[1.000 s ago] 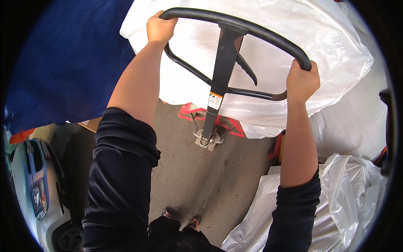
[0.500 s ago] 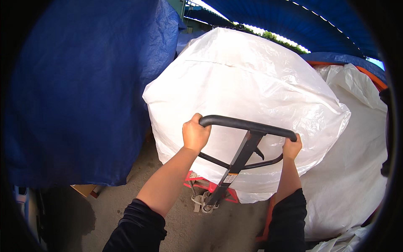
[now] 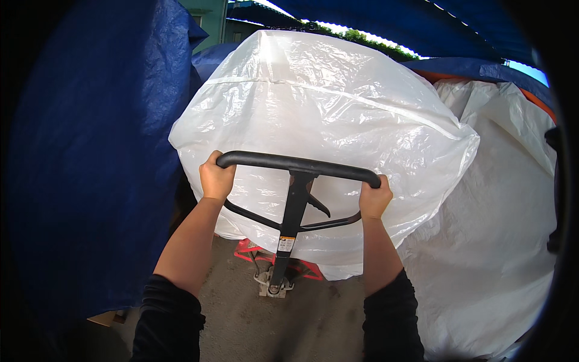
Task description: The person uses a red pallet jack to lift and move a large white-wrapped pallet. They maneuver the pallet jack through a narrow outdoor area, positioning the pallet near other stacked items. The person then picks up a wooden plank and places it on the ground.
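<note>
A pallet jack's black loop handle (image 3: 301, 163) stands in front of me, with a small lever on its shaft. My left hand (image 3: 217, 179) is wrapped round the loop's left corner, and my right hand (image 3: 376, 197) grips its right corner. Below, the shaft runs down to the red pallet jack base (image 3: 250, 252) and its small steering assembly (image 3: 274, 283) on the ground. Right behind the handle rises a large bulky load under a shiny white plastic sheet (image 3: 338, 114). The sheet hides what it covers and most of the jack.
A tall stack under a blue tarp (image 3: 90, 163) stands close on the left. To the right is another pile under white sheeting (image 3: 494, 241), with blue and orange covering at its top. Blue roofing (image 3: 392, 27) hangs overhead. A wooden piece (image 3: 104, 318) pokes out beneath the blue tarp.
The handle and both my hands have swung left in view, and the shaft stands more upright. The white-covered load and its surroundings have shifted left too. Both hands keep their grip.
</note>
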`<state>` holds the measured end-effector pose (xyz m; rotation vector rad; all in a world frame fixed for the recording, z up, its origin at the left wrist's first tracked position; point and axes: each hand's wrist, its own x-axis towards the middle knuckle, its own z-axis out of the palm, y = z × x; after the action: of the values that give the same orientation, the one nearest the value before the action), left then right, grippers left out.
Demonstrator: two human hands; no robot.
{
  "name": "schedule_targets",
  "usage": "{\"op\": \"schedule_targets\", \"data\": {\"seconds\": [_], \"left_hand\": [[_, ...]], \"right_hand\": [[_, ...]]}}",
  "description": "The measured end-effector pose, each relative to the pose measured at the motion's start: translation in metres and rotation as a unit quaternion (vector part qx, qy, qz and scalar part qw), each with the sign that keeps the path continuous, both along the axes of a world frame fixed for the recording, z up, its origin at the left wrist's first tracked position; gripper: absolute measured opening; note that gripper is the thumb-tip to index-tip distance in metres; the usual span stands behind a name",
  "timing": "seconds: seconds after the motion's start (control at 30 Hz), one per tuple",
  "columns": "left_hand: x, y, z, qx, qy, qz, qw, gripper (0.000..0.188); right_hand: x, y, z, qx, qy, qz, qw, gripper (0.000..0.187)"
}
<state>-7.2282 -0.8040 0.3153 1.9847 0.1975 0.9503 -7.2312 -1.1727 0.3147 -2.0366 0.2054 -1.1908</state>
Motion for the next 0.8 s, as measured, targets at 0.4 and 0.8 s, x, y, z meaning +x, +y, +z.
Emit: {"op": "schedule_targets", "data": {"seconds": [0.4, 0.8], "left_hand": [[0.017, -0.006, -0.01, -0.037, 0.004, -0.017, 0.999, 0.015], [-0.014, 0.01, -0.005, -0.029, 0.001, -0.111, 0.993, 0.016]], "right_hand": [[-0.014, -0.004, -0.004, -0.027, 0.006, -0.043, 0.999, 0.014], [0.017, -0.004, -0.007, 0.054, 0.065, -0.018, 0.996, 0.019]]}}
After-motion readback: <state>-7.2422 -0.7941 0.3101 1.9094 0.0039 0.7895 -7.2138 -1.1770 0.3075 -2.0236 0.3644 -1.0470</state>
